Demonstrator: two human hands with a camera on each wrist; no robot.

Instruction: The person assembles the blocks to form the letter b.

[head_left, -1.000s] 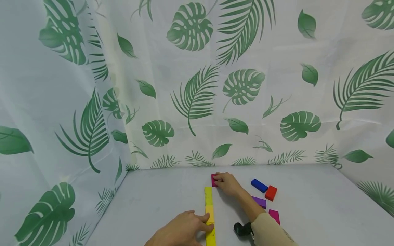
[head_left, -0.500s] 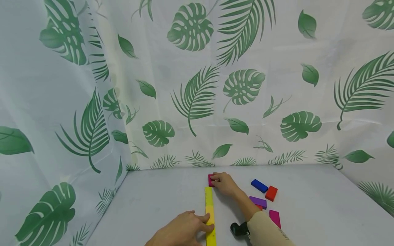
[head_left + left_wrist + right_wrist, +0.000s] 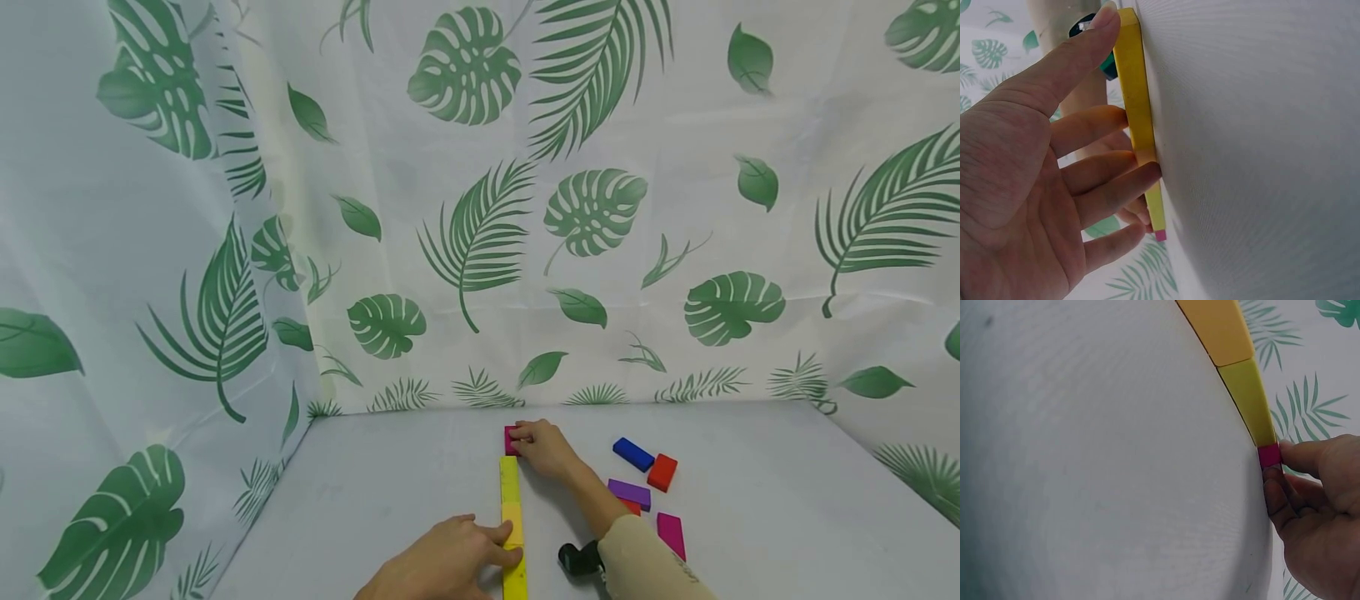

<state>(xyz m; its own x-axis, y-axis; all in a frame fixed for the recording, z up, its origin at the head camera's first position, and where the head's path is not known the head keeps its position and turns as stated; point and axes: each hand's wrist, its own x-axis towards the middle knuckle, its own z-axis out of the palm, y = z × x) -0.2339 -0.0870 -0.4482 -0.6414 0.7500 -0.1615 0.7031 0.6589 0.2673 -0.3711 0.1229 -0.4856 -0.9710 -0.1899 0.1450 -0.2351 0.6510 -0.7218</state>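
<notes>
A row of yellow blocks (image 3: 510, 478), yellow-green at its far end, runs away from me along the table. My left hand (image 3: 448, 557) rests against the row's left side; in the left wrist view its thumb and fingertips touch the yellow blocks (image 3: 1135, 94), fingers mostly straight. At the row's far end my right hand (image 3: 549, 448) pinches a magenta block (image 3: 510, 440) between thumb and fingers. The right wrist view has this magenta block (image 3: 1269, 455) right at the end of the yellow-green block (image 3: 1249, 400). Fingers hide part of it.
To the right lie a blue block (image 3: 633, 454), a red block (image 3: 662, 472), a purple block (image 3: 630, 493) and another magenta block (image 3: 671, 536). A second red block (image 3: 628, 506) is partly behind the right forearm. A black camera (image 3: 577, 559) sits at the right wrist. Leaf-print curtains stand behind.
The right hand has slid the magenta block a little to the left, into line with the yellow row. The left hand has stayed in place.
</notes>
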